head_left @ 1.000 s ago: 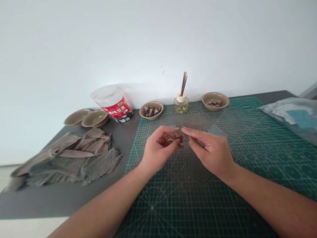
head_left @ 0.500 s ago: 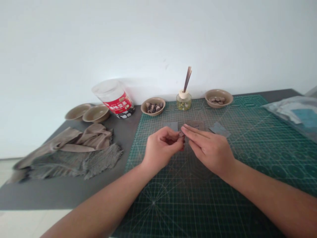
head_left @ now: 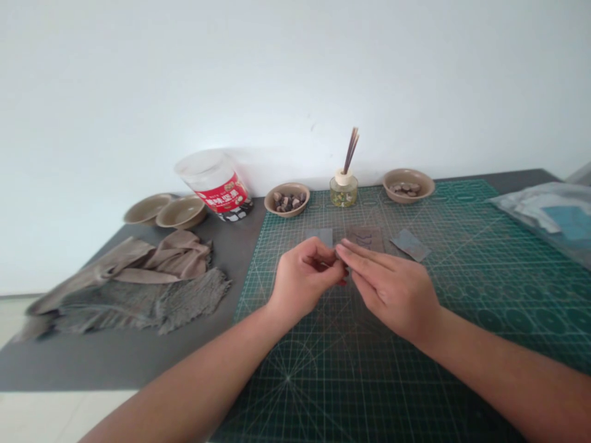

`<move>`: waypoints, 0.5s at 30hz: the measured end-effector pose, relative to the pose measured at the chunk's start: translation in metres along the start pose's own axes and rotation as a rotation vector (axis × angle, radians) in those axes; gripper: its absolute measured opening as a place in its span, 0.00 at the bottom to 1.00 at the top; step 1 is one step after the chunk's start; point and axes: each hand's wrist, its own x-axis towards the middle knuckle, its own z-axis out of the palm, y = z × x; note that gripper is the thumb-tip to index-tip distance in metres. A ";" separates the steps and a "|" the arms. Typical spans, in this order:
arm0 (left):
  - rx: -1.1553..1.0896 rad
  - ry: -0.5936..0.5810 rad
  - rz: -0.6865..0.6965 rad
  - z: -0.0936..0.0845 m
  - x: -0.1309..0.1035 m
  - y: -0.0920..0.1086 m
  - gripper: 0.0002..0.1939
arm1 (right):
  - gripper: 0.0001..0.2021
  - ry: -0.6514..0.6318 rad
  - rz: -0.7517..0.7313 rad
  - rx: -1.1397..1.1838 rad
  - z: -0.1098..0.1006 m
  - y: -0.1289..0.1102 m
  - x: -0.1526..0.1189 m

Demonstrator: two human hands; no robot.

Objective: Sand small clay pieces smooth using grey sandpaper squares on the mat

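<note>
- Green mat point(head_left: 332, 381): brownish sheet point(head_left: 364, 235) lying on it.
- Left hand point(head_left: 301, 274): fingers curled, thumb near forefinger — cannot tell whether they grip anything.
- Right hand point(head_left: 398, 289): fingers straight, tips meeting the left's — grip hidden, sheet just beyond.

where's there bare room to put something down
Bare mat lies between right arm and bag, and up front between right and left arm. The table before the cloth looks free. Crowded: behind left hand and right hand, with squares, and near jar and bowls.
</note>
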 end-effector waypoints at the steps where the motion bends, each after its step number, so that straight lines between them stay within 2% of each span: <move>1: 0.003 0.001 0.013 0.000 -0.001 0.000 0.10 | 0.17 0.000 -0.006 0.012 0.000 0.000 0.000; 3: -0.006 0.005 0.038 -0.001 -0.001 -0.001 0.10 | 0.17 -0.005 0.022 0.044 0.000 0.001 -0.001; 7: -0.061 0.002 0.044 -0.001 0.001 -0.004 0.09 | 0.17 -0.044 0.225 0.102 0.002 0.009 0.000; 9: -0.055 0.005 0.057 -0.001 0.002 -0.006 0.09 | 0.17 -0.015 0.271 0.120 0.002 0.010 0.001; 12: -0.009 0.005 0.093 -0.002 0.005 -0.009 0.08 | 0.18 0.029 0.180 0.150 0.000 0.005 0.002; 15: -0.016 0.005 0.137 -0.003 0.006 -0.011 0.09 | 0.18 -0.003 0.083 0.163 0.000 -0.001 0.001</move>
